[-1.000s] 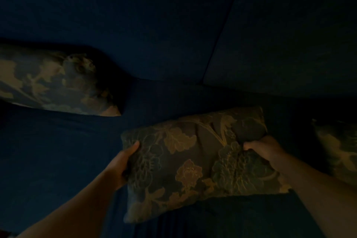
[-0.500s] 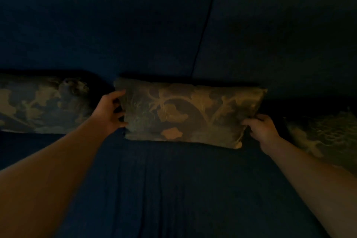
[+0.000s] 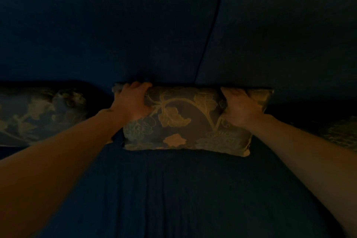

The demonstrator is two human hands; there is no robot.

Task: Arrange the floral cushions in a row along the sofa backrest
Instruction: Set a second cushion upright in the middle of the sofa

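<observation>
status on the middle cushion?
Left hand and right hand grip middle cushion top corners. Cushion upright against backrest. Nothing in the way.

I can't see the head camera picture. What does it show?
Two bare hands, the left hand and the right hand, press a flowery cushion upright against a dark blue sofa back. Another flowery cushion sits to its left, and part of a third shows at the right edge.

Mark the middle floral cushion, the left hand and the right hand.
middle floral cushion (image 3: 185, 121), head view, centre of front face
left hand (image 3: 131, 100), head view, back of hand
right hand (image 3: 239, 108), head view, back of hand
</observation>
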